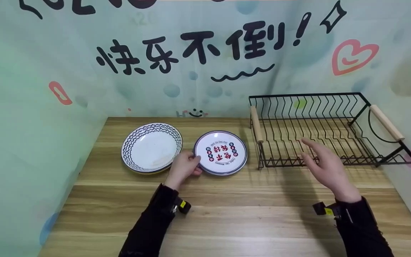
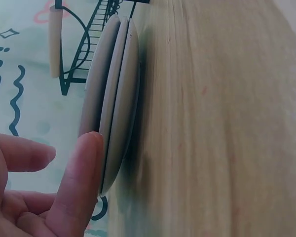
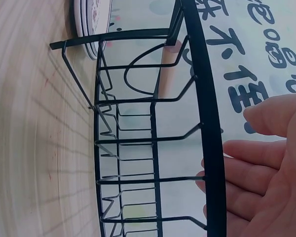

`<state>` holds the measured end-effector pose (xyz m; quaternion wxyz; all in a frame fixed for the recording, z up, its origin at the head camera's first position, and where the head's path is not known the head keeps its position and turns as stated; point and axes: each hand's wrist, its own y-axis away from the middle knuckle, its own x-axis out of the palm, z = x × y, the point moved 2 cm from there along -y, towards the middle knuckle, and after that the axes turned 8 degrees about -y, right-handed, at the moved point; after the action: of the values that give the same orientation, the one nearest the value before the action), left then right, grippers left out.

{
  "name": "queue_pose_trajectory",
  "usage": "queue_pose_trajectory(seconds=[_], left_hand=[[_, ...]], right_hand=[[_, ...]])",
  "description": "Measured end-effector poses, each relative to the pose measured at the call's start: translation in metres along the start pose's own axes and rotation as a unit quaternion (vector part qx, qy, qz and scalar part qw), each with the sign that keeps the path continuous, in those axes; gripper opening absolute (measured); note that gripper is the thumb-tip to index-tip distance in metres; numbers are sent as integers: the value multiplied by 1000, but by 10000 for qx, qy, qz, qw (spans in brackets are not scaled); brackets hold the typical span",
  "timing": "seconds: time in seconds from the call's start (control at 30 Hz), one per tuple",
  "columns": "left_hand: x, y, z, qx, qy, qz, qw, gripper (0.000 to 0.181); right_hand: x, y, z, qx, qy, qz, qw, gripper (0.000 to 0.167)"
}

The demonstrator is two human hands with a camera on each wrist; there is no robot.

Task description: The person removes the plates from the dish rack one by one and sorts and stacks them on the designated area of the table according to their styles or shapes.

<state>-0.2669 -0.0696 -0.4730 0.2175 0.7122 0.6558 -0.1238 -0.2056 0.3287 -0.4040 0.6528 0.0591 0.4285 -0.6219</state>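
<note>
In the head view, my left hand is at the left rim of a stack of small white plates with red and blue lettering. From the left wrist, the stack shows edge-on; one straight digit touches the rim, while another finger is raised above it, apart. Left of that hand is a white bowl-like dish with a dark wavy pattern. On the right, my right hand, fingers extended and holding nothing, is over the front of a black wire dish rack. The rack's bar hides part of its fingers in the right wrist view.
The rack has wooden handles at both ends and a row of wire slots. A wood-grain tabletop lies under everything. Behind it hangs a pale printed backdrop with dark lettering.
</note>
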Motion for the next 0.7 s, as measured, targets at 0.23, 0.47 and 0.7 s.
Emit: queue_pose_trajectory(seconds=[0.23,0.47,0.7], left_hand=[[0,3,0,-78,-306,209,9993,22],[-5,10,-7,101,-687,185,9974,28],[-15,21,-21,519,-1117,-6,9924,24]], right_hand=[[-3,2,1,142,55,55,9999,44],[-4,2,0,149,97,113,9998,45],[-6,0,1,-19,234,86,9997,44]])
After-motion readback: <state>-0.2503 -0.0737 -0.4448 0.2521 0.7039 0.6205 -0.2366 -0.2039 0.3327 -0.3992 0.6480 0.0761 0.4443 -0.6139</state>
